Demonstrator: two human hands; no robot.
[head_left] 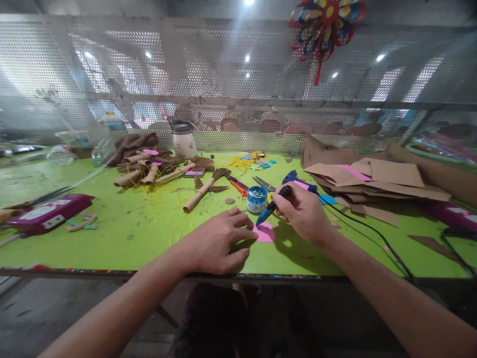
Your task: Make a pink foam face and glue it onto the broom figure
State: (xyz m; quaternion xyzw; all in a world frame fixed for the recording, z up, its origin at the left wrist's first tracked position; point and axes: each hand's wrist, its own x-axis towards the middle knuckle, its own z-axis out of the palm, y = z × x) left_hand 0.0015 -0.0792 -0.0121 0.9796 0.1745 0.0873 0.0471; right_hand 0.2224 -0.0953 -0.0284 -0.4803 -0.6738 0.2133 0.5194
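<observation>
A blue marker (266, 213) with a black end is gripped in my right hand (303, 209), its tip down at a small pink paper (266, 233) that bears blue marks. My left hand (221, 241) rests on the table with fingers apart, the fingertips at the paper's left edge. Just beyond the paper stands an open blue jar (257, 200). Behind it are an orange utility knife (238, 186) and scissors (263, 183), their handles partly hidden. A blue glue gun (292, 177) lies past my right hand.
Brown paper sheets (387, 174) are stacked at right, with a black cord (368, 229) in front. Paper rolls (128, 178), yellow strings and a lidded pitcher (183, 140) stand back left. A purple power strip (54, 214) lies far left. Perforated metal screen (223, 59) rises behind.
</observation>
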